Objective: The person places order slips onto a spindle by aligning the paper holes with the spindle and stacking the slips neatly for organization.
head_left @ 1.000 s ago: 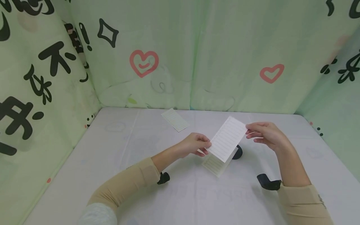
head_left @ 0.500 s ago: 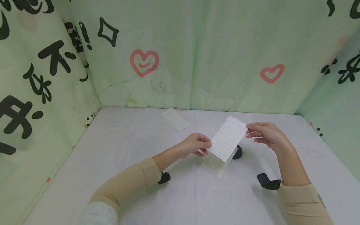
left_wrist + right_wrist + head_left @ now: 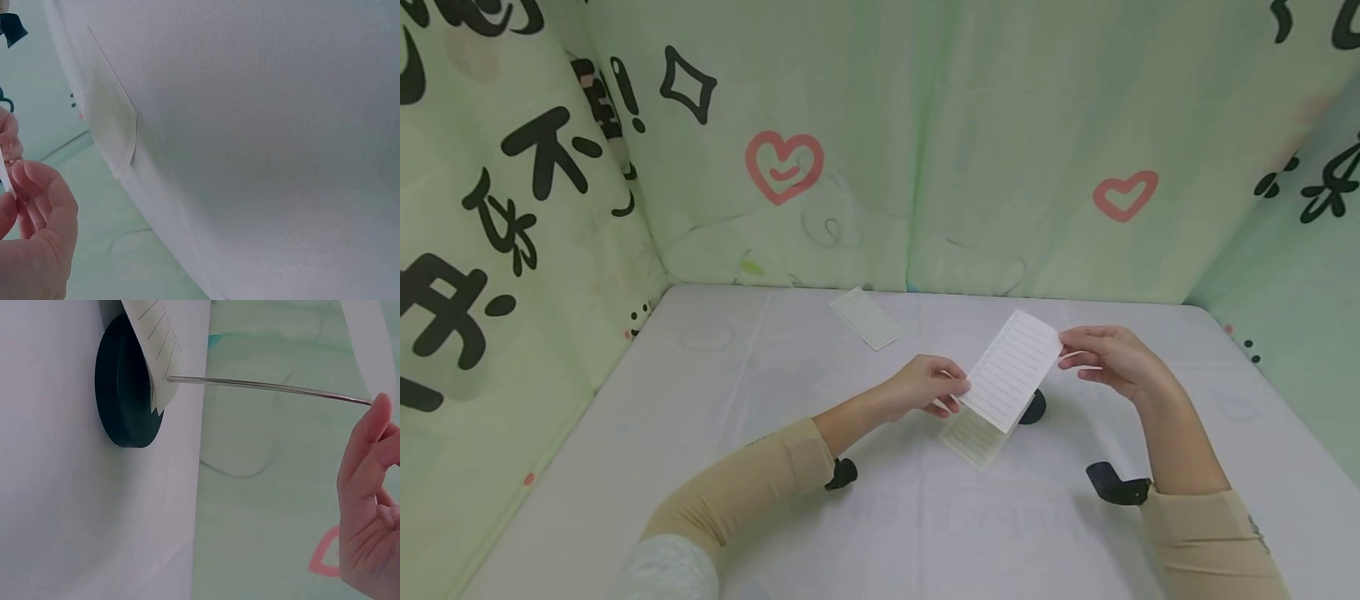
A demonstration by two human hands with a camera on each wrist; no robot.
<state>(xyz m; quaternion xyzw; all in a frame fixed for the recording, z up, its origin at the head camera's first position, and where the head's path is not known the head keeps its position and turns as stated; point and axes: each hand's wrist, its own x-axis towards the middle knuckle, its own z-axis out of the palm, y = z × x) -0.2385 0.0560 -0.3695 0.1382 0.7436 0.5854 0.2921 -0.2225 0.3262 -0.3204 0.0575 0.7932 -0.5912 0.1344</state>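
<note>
My left hand (image 3: 925,387) pinches the left edge of a white lined paper sheet (image 3: 1011,371). At its upper right corner, my right hand (image 3: 1108,358) pinches the same sheet. Beneath it stands a paper spike with a round black base (image 3: 128,387) and a thin metal rod (image 3: 269,386). Lined papers (image 3: 161,337) sit low on that rod, against the base. In the right wrist view the rod's tip ends beside my right fingertips and the held sheet (image 3: 370,344); whether they touch, I cannot tell. The held sheet hides the rod in the head view.
Another lined paper (image 3: 867,319) lies flat near the far edge of the white-covered table (image 3: 820,533). Green printed curtains (image 3: 1000,125) close off the back and both sides. Black wrist mounts (image 3: 1118,486) stick out from the sleeves.
Both hands have shifted very slightly to the right with the held sheet between them. The spike and the far paper have stayed where they were.
</note>
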